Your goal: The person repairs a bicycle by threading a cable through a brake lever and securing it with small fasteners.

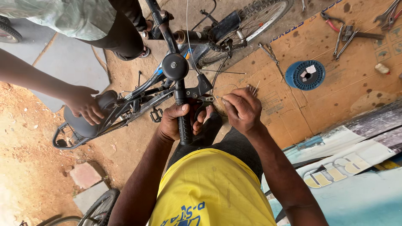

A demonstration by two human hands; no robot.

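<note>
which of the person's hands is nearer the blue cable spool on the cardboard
Right. The right hand pinches a thin cable just left of the blue spool, with bare cardboard between them. The left hand grips the black handlebar grip, farther away.

dirt floor (33, 167) | cardboard sheet (326, 100): blue wire spool (306, 75), wrenches (341, 39)

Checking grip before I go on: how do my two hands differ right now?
The left hand is wrapped around the black handlebar grip; the right hand pinches a thin cable beside the brake lever. Left is fisted, right has fingertips together. Both are bare and close to the handlebar.
</note>
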